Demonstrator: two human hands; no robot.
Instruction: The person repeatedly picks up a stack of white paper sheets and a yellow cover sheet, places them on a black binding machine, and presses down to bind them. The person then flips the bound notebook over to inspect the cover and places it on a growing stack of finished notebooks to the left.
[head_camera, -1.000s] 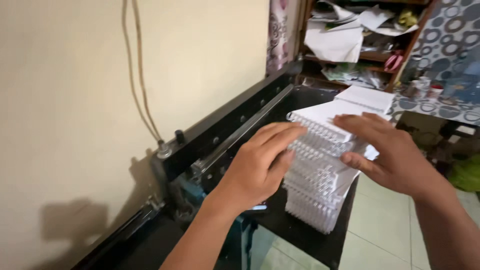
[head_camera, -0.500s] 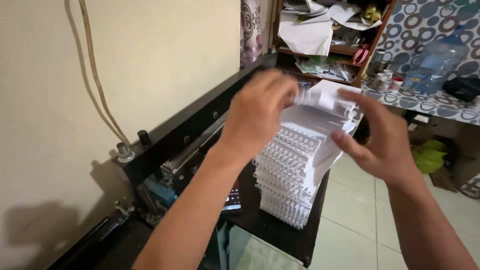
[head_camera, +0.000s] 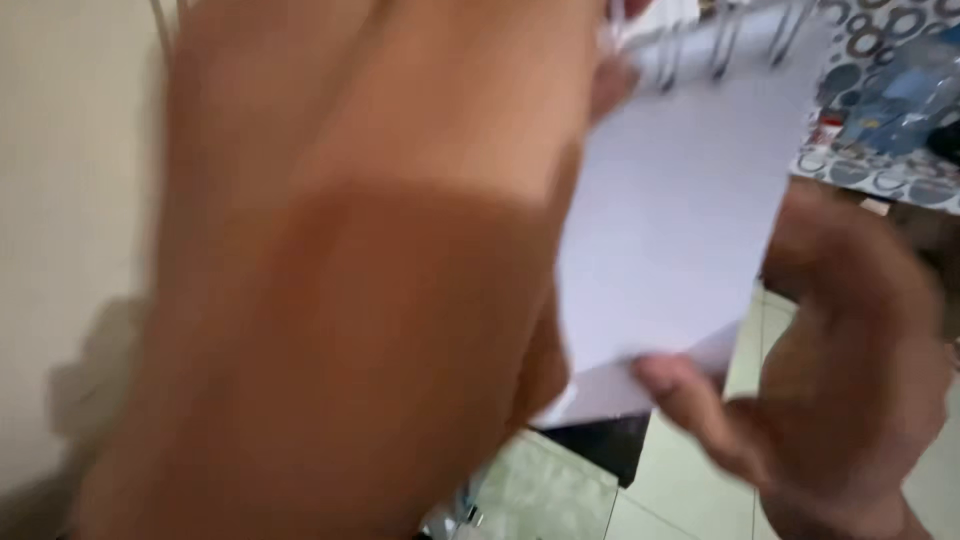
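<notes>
Left hand (head_camera: 400, 200) fills most of the view, blurred and close to the lens — its fingers meet the wire-bound top edge of a white spiral-bound booklet (head_camera: 680, 220), though the grip itself cannot be told. Right hand (head_camera: 850, 400) pinches the booklet's lower corner, thumb on the face — the booklet is raised, above a black desk (head_camera: 600, 445) edge and pale green floor tiles (head_camera: 540, 500).

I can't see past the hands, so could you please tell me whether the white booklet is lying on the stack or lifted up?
Lifted: the white booklet is held up close to the camera between left hand and right hand.
</notes>
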